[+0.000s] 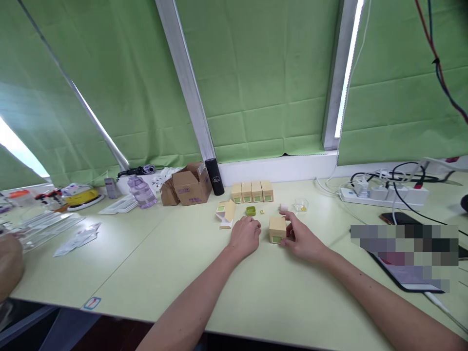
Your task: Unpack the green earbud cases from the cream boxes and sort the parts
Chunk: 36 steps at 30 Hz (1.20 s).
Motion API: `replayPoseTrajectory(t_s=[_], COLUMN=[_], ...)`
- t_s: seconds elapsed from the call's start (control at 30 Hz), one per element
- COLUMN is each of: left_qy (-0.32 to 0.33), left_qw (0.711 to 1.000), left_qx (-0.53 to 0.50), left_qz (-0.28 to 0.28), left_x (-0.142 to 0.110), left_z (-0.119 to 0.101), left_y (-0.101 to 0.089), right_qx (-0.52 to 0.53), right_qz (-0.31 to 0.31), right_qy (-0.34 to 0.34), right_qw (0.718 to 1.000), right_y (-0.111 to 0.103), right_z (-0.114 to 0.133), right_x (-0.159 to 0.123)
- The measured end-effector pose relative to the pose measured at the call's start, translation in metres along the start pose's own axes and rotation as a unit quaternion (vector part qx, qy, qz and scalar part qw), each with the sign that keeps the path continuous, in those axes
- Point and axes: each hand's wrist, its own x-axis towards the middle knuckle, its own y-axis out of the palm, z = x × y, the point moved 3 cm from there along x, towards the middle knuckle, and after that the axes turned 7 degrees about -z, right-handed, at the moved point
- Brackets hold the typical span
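Note:
My right hand grips a small tan cardboard box with a green label by its right side, thumb low and fingers behind. The box stands upright on the table. To its left, my left hand rests palm down with the fingers curled in; nothing shows in it, though its underside is hidden. Just beyond the left hand lie an opened tan box with its flaps out, a small green tray and a tiny yellow piece. Past the right hand are a pale pink piece and a clear dish holding something yellow.
Several matching boxes stand in a row at the back. Left of them are a black cylinder, a brown carton and a purple bottle. At right are a power strip with cables and a tablet. Another person's arm enters at far left.

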Motion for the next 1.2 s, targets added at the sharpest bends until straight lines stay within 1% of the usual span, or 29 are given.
replayPoseTrajectory(t_s=[0.1, 0.27, 0.4, 0.5, 0.6, 0.7, 0.8, 0.87, 1.2], left_qy=[-0.016, -0.025, -0.021, -0.018, -0.019, -0.023, -0.025, -0.025, -0.03], left_qw=[0.999, 0.995, 0.988, 0.983, 0.983, 0.983, 0.983, 0.983, 0.983], left_qx=[-0.033, -0.097, -0.155, -0.18, -0.184, -0.18, -0.179, -0.178, -0.176], left_qz=[-0.006, -0.01, -0.022, -0.029, -0.024, -0.023, -0.028, -0.029, -0.033], left_x=[-0.001, -0.004, -0.007, -0.007, -0.007, -0.006, -0.006, -0.006, -0.005], left_z=[-0.002, -0.007, -0.012, -0.014, -0.015, -0.014, -0.013, -0.014, -0.012], left_y=[-0.001, -0.001, 0.0, -0.002, -0.004, -0.005, -0.004, -0.004, -0.005], right_qx=[0.044, 0.08, 0.107, 0.088, 0.033, -0.027, -0.053, -0.047, -0.027], right_qz=[0.006, 0.012, -0.011, -0.055, -0.099, -0.12, -0.143, -0.151, -0.15], right_qy=[-0.005, -0.011, -0.011, -0.016, -0.026, -0.03, -0.023, -0.02, -0.016], right_qw=[0.999, 0.997, 0.994, 0.994, 0.994, 0.992, 0.988, 0.987, 0.988], right_y=[0.0, -0.002, -0.002, -0.002, -0.004, -0.007, -0.01, -0.01, -0.008], right_z=[-0.008, -0.012, -0.014, -0.015, -0.014, -0.011, -0.009, -0.009, -0.011], right_x=[0.0, 0.001, 0.004, 0.006, 0.006, 0.005, 0.003, 0.003, 0.003])
